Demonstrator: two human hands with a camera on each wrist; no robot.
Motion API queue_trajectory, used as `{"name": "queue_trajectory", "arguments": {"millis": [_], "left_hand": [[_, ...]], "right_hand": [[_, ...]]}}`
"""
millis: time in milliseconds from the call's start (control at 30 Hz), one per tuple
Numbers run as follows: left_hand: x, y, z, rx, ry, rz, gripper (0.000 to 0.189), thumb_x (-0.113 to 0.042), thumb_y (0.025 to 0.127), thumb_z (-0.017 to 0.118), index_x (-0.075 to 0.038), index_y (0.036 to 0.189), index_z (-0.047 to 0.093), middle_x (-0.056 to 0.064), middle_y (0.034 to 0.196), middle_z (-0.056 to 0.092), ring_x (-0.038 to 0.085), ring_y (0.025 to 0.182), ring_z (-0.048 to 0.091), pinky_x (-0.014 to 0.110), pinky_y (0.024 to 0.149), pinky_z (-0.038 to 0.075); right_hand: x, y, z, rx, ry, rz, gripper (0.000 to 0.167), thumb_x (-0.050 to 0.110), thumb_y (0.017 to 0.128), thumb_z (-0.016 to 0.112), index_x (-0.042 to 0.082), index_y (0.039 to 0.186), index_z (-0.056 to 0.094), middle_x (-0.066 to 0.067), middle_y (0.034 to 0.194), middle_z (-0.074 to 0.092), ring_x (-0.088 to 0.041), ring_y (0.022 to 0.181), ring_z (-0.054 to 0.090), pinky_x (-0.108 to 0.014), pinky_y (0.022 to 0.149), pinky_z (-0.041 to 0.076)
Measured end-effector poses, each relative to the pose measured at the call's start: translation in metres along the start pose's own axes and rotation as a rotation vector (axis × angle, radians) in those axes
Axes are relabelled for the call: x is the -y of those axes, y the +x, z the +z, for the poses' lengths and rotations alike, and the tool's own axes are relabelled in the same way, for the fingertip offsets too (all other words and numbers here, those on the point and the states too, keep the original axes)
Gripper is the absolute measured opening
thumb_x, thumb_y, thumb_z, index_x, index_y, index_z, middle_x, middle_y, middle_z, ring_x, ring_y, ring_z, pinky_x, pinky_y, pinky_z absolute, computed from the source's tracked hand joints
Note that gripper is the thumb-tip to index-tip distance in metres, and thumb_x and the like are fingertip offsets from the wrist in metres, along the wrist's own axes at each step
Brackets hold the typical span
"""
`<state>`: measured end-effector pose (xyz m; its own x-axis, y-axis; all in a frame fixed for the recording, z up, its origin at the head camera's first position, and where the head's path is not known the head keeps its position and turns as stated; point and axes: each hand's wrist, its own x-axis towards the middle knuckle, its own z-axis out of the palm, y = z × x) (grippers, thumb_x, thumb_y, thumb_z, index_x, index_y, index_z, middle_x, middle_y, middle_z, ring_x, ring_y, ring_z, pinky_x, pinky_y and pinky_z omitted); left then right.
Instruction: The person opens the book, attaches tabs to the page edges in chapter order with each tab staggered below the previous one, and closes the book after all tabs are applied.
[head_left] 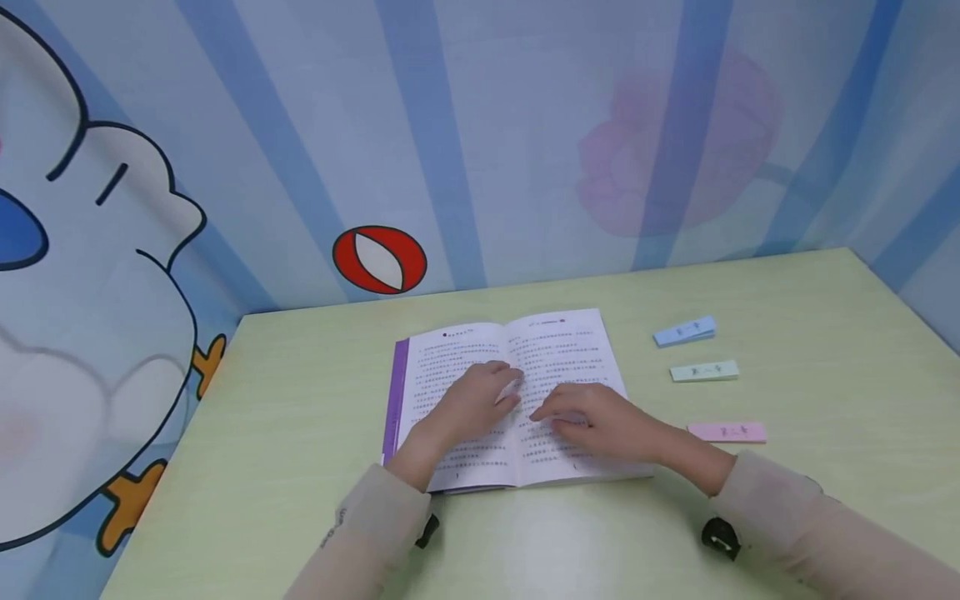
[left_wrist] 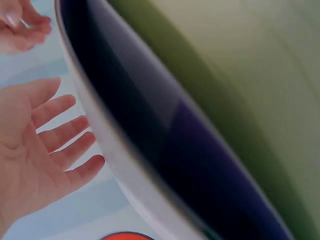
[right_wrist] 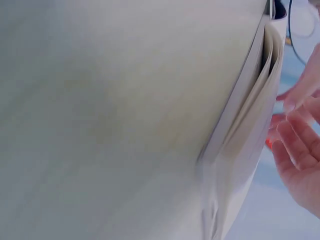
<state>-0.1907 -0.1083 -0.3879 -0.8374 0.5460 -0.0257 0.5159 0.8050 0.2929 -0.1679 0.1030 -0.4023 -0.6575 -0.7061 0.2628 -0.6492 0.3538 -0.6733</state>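
A printed paperback lies spread flat on the pale yellow-green table, its purple cover flap showing along the nine o'clock edge. Over its left page is the person's left hand, fingers extended and parted, pointing to about one o'clock at the gutter. The right hand is over the right page, fingers loosely bent and pointing to nine o'clock. Neither hand grips anything; whether the fingertips press the paper, I cannot tell. The hands are near each other, the gutter between them.

From the book, a blue paper strip lies towards two o'clock, a pale green strip just short of three and a pink strip just past three, all apart and bearing handwritten characters. Beige sleeves reach in from seven and four o'clock.

On the blue-striped wall, a red-and-white ball is pictured between ten and eleven o'clock, a faint pink shape at one.
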Motion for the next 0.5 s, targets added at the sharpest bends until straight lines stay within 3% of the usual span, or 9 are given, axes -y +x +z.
{"name": "queue_trajectory", "arguments": {"millis": [300, 400, 500], "left_hand": [[-0.030, -0.013, 0.005, 0.123, -0.071, 0.044, 0.043, -0.021, 0.094, 0.056, -0.008, 0.135, 0.049, 0.013, 0.137, 0.046, 0.025, 0.127, 0.043, 0.034, 0.105, 0.034], [-0.038, -0.015, 0.007, 0.143, -0.056, 0.091, 0.044, -0.020, 0.094, 0.057, -0.008, 0.135, 0.048, 0.016, 0.139, 0.042, 0.027, 0.128, 0.041, 0.034, 0.106, 0.033], [-0.044, -0.016, 0.011, 0.118, -0.022, 0.168, 0.043, -0.020, 0.092, 0.059, -0.006, 0.132, 0.050, 0.018, 0.137, 0.044, 0.029, 0.126, 0.043, 0.034, 0.106, 0.033]], "right_hand": [[-0.019, -0.010, -0.019, -0.187, -0.060, 0.295, 0.021, -0.001, 0.087, 0.058, 0.002, 0.105, 0.068, -0.005, 0.093, 0.065, -0.015, 0.081, 0.057, -0.029, 0.071, 0.050], [-0.022, -0.011, -0.028, -0.231, -0.073, 0.359, 0.022, -0.002, 0.086, 0.058, -0.001, 0.105, 0.068, -0.009, 0.092, 0.065, -0.019, 0.080, 0.059, -0.032, 0.071, 0.051], [-0.023, -0.010, -0.034, -0.247, -0.076, 0.453, 0.026, -0.001, 0.087, 0.057, -0.003, 0.111, 0.064, -0.013, 0.095, 0.064, -0.023, 0.083, 0.058, -0.034, 0.071, 0.050]]}}
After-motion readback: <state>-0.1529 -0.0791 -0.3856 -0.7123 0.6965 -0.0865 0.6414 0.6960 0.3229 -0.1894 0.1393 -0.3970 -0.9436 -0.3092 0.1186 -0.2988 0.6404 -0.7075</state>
